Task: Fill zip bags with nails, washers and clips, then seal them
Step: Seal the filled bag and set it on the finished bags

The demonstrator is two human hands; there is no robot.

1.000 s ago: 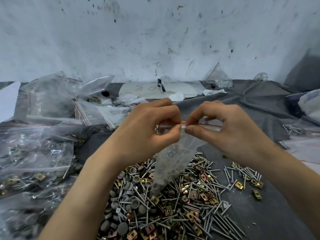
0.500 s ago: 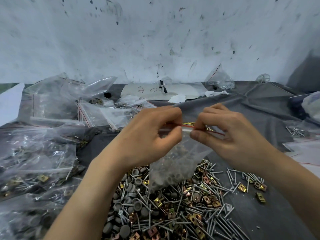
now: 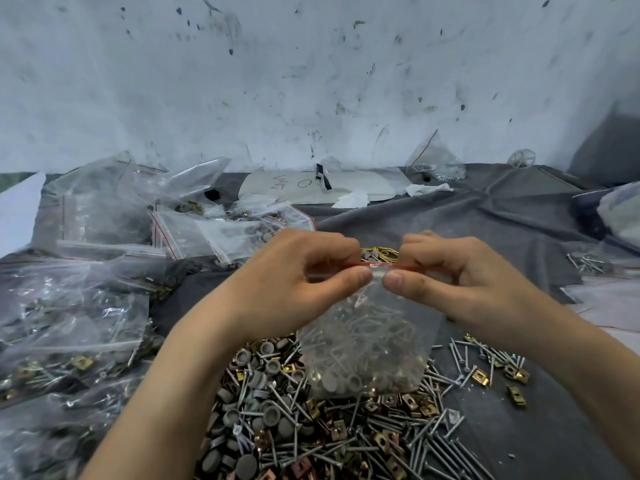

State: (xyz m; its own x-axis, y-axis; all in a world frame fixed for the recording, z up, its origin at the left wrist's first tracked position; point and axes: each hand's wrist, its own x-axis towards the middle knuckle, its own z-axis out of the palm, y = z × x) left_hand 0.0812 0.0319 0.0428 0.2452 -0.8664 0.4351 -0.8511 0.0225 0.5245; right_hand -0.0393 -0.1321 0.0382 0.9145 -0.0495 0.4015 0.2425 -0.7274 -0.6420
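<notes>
Bag: the zip bag (image 3: 367,344) hangs from my hands over the loose pile. Nails, grey washers and a few clips sit in its lower half. I cannot tell whether its bottom touches the heap.
Zip strip: the red-lined strip (image 3: 375,266) runs level at the bag's mouth, and a short stretch of it shows between my thumbs.
Left hand: my left hand (image 3: 298,282) pinches the strip, thumb in front and fingers curled behind.
Right hand: my right hand (image 3: 460,282) pinches it the same way. The two thumb tips are close together near the middle.
Step (judgement): sealing; this bag looks full enough.
Method note: line up both lips first, then press hard at the centre. Slide each pinch outward to its corner and feel for the ridge seating all along. Keep the bag hanging so no nail point rides up into the zip.
Risk: a corner left open, or a nail piercing the film if I squeeze low.
Pile: the loose pile (image 3: 311,427) of nails, washers and brass clips lies directly under the bag.
Surroundings: filled bags (image 3: 69,323) are heaped to my left, and grey cloth (image 3: 485,220) covers the counter.
</notes>
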